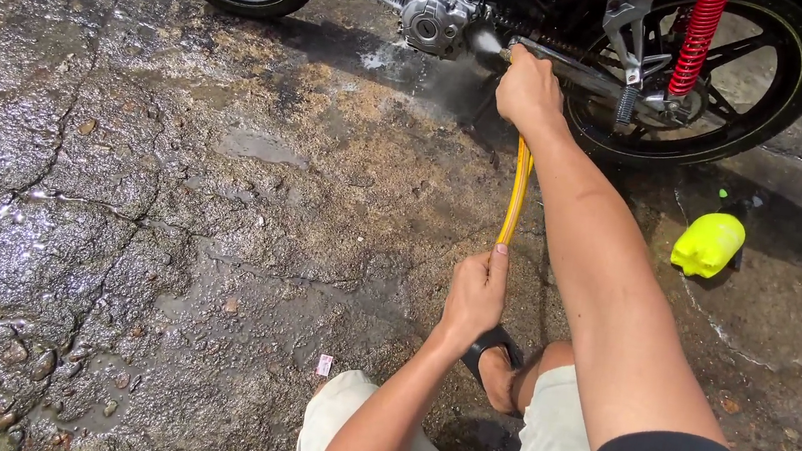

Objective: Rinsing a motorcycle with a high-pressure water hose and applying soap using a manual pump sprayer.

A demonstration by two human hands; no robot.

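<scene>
Yellow ribbed hose (516,193) ran taut between your clenched right hand (529,91) and left hand (476,295), its nozzle lost in spray.

Under me, wet cracked concrete ground (150,217) fills the frame, glistening in hard sunlight at the left. Puddles sit at lower left. A deep shadow lies across the upper right.

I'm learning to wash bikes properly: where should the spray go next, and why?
Probably sweep the right hand slightly right along the chain area. The spray now hits beside the engine, while the left hand holds the yellow hose lower down, so it looks free to follow.
</scene>
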